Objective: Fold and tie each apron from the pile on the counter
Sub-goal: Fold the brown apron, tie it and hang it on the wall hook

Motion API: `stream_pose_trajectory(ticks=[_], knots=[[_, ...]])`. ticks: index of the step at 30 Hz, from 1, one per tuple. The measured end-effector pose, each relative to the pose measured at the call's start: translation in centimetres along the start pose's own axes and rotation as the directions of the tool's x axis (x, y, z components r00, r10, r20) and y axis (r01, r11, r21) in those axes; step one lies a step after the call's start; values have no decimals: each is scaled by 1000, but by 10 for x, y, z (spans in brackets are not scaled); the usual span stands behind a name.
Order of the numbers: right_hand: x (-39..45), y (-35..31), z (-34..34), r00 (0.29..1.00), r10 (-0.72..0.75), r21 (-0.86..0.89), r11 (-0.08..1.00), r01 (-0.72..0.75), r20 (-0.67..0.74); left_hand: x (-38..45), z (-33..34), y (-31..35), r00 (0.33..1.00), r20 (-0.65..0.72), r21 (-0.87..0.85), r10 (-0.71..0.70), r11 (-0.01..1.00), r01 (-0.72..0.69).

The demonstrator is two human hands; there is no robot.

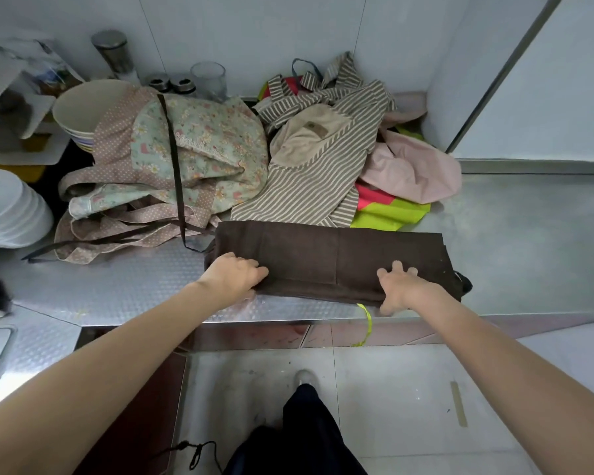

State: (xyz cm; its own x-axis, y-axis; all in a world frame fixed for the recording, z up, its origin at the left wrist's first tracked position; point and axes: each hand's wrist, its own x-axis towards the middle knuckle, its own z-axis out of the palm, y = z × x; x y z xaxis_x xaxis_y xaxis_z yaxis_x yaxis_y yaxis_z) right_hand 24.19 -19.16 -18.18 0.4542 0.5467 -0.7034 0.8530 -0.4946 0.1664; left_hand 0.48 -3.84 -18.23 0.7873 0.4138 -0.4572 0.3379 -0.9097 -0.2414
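Desk (528, 234): metal, pile at the back, one apron at the front edge.
Brown apron (326, 258): folded into a long flat band along the front edge; in hand now.
Brown strap (175, 159): trails loose from the band's left end up over the floral apron; not yet tied.
Left hand (235, 275): on the band's left end, fingers curled over its near edge, gripping the fold.
Right hand (396, 286): on the band's right part, fingers spread on top, thumb under the near edge, pinching the layers.
Floral apron (192, 145): rear left, crumpled, unfolded.
Striped apron (319, 156): rear centre, crumpled, unfolded.
Pink cloth (415, 166): rear right, crumpled.
Neon cloth (388, 214): under the pink and striped pieces, unfolded.
Finished bundles: none in view.
Progress: early, by the look of it; the first apron is partly folded, its tying and all the rest remain.
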Motion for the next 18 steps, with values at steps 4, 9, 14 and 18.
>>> stream_pose_trajectory(ticks=[4,9,14,18], knots=[[5,-7,-7,999,14,-47,999,-12,37,7,0,-4,980,161,-139,-115,981,138],[13,-18,-15,989,-54,105,992,69,-140,20,-18,-16,922,177,-152,-344,916,370],[17,-16,-26,957,-223,232,937,263,-183,42,-55,8,950,154,-168,-271,940,295],[25,26,-36,855,143,401,912,81,-499,71,-85,62,999,-31,-276,-35,961,25]])
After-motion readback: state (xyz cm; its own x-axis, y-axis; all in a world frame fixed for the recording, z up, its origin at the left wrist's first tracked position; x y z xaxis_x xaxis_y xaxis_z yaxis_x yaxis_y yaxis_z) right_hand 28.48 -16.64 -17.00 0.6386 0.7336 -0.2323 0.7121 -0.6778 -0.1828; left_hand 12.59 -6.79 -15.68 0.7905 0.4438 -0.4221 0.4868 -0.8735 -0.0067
